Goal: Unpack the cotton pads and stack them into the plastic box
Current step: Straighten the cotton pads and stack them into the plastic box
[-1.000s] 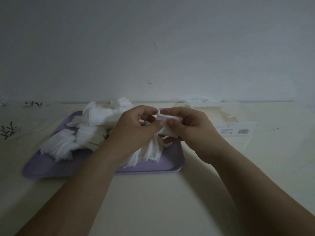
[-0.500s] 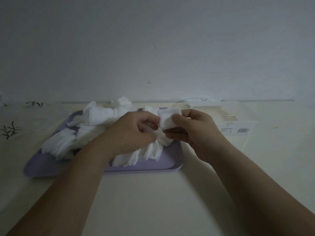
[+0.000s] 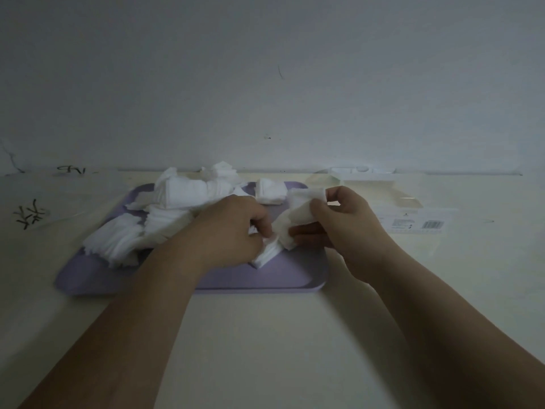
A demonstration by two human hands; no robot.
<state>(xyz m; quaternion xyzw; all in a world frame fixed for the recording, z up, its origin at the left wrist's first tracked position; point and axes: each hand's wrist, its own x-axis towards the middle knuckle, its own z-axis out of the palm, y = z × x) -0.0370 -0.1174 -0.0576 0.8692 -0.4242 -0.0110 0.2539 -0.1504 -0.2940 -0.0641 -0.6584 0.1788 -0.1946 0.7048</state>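
Table (image 3: 265,335) bore lilac tray (image 3: 295,276); clear plastic box (image 3: 418,224) just right of it. Cotton pads (image 3: 177,199) lay heaped on tray. Left hand (image 3: 233,228) pinched pads there; right hand (image 3: 348,228) gripped small stack (image 3: 298,219) above tray.

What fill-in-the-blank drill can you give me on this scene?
1. The tray is coloured ____.
2. The barcode label lies to the tray's ____.
3. The left hand and the right hand both hold white cotton ____.
Missing words: purple; right; pads.
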